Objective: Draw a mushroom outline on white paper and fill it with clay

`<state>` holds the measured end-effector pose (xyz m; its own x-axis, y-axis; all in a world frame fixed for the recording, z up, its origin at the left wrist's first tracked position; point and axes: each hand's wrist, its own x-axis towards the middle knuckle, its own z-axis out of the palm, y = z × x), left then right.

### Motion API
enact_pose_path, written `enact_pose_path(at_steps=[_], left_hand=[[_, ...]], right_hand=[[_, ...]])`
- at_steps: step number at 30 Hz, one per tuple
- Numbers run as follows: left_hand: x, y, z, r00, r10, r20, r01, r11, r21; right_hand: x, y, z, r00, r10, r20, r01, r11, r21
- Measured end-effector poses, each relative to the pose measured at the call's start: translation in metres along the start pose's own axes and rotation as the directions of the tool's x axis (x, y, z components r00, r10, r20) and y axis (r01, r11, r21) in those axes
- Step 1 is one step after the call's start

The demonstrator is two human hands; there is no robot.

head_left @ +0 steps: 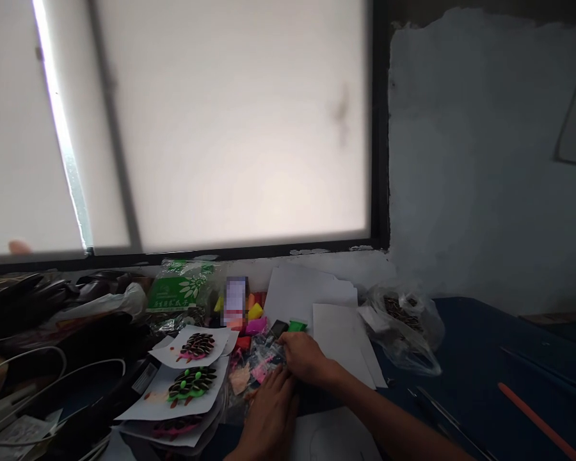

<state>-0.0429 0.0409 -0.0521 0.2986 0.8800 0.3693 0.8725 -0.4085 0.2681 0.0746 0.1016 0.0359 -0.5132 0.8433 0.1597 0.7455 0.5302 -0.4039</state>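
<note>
Clear plastic point(270, 351) around pink lumps point(260, 371); left hand point(271, 402) flattish, right hand point(304, 357) curled (grips unclear)

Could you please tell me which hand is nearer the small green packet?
Right: the right hand is just in front of the green packet; the left hand lies nearer the camera, leftward.

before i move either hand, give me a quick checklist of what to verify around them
1. Both hands in view: ok; left hand and right hand are close together.
2. What the right fingertips grip: cannot tell, the hand hides it.
3. Hands clear of the decorated cards: ok, the cards lie left of the left hand.
4. Near paper sheet fully visible: not ok, the right forearm overlaps its edge.
5. Right arm clear of the plastic bag: ok, they are apart.
</note>
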Motion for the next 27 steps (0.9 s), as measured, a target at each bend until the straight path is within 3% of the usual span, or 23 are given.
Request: enact_pose_path(at_steps=[8, 19, 27], left_hand=[[0.000, -0.001, -0.010, 0.999, 0.025, 0.045, -0.023, 0.999, -0.029], [0.005, -0.012, -0.027, 0.985, 0.079, 0.154, -0.074, 0.996, -0.042], [-0.002, 0.013, -0.038, 0.997, -0.031, 0.065, 0.026, 0.996, 0.084]], right_hand=[[-0.004, 0.008, -0.001, 0.999, -0.031, 0.015, 0.030, 0.999, 0.030], [-0.020, 0.017, -0.005, 0.999, -0.011, 0.049, 0.015, 0.996, -0.085], [-0.025, 0.016, -0.002, 0.997, -0.046, 0.063, 0.055, 0.988, -0.145]])
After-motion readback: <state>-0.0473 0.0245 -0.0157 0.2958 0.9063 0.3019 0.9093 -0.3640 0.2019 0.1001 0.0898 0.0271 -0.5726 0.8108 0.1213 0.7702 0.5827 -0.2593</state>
